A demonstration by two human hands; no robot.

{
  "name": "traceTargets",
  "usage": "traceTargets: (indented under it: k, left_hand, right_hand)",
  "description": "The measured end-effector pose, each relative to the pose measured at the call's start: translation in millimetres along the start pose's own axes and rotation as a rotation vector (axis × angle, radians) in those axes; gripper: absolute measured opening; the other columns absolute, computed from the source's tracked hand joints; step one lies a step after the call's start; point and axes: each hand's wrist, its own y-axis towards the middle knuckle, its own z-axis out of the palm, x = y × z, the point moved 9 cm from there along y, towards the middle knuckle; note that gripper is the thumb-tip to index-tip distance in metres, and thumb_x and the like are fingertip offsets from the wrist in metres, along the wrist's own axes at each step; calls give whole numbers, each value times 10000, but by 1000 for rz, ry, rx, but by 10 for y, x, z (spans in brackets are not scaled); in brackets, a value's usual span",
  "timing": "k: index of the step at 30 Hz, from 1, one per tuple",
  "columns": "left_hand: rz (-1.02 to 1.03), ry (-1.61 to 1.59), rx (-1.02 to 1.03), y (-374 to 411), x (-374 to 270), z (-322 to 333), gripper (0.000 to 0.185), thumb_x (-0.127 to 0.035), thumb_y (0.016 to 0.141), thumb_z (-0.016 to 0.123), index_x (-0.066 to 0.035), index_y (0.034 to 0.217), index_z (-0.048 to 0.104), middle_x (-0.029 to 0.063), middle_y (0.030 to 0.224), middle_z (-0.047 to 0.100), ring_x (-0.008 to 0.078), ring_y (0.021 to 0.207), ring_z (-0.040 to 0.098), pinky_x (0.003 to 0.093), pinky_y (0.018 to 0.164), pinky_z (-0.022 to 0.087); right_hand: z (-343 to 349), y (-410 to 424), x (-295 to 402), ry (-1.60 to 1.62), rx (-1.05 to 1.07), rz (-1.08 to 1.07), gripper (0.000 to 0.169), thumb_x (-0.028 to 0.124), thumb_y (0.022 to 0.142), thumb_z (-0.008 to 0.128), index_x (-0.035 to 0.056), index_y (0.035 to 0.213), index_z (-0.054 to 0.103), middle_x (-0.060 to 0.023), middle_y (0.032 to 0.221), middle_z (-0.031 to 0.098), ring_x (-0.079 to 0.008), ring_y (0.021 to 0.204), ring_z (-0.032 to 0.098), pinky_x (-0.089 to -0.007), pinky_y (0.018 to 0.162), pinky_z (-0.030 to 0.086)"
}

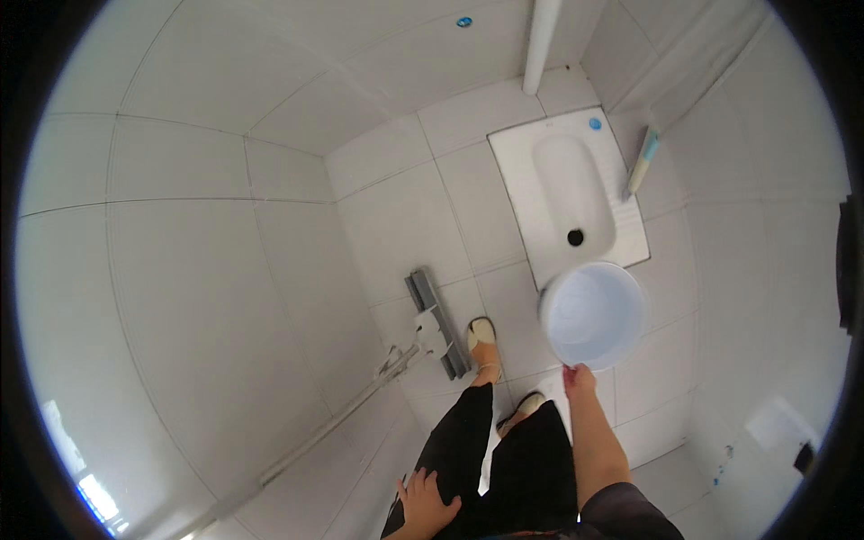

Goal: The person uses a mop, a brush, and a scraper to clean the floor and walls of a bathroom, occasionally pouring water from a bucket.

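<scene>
A white plastic bucket (594, 314) hangs or stands just in front of the squat toilet, its near rim gripped by my right hand (579, 379). Its inside shows pale and smooth; whether it touches the floor I cannot tell. My left hand (426, 503) rests spread on the black trousers over my left thigh, holding nothing. Beyond the bucket, the white ceramic squat toilet pan (574, 182) is set in the floor, with a dark drain hole (575, 237) at its near end. The bucket overlaps the pan's near edge in the view.
A flat squeegee mop (437, 324) with a grey head leans by its long handle (337, 422) along the left wall. Right of the pan lies a cream and blue brush-like tool (642, 162). A white pipe (541, 47) rises at the back wall. Pale tiles (398, 209) cover the floor.
</scene>
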Motion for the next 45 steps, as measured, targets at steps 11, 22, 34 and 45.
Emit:
traceTargets:
  k: [11,22,34,45]
  left_hand:
    - [-192,-273,-29,221,313,-265,603,-318,587,637,-2,1063,447,198,1120,440,325,1093,370,518,959,175]
    - [-139,-245,-53,341,86,-353,438,-310,638,627,-36,966,529,140,1023,525,296,999,461,492,915,258]
    - [-70,-584,81,-137,-671,26,220,-221,693,616,-11,754,601,167,795,583,307,779,546,359,705,440]
    - [528,-451,231,-499,-2360,-939,101,-76,567,558,-19,510,496,124,590,501,304,583,492,378,532,405]
  right_hand:
    - [4944,-1117,-518,-408,537,-105,366,-30,704,426,0,1062,355,-143,1045,437,-281,898,492,-402,664,511]
    - [4651,-701,1394,-2204,289,-1254,304,185,730,522,93,1018,558,-112,1061,527,-255,1009,475,-376,855,366]
    - [4243,-3409,6489,-2471,-1358,-2146,516,229,812,444,113,1282,266,-67,1332,236,-215,1255,158,-395,1031,77]
    - [3830,-3234,7019,-2580,-1087,-1865,113,187,748,535,107,795,599,-41,854,585,-192,880,529,-375,849,325]
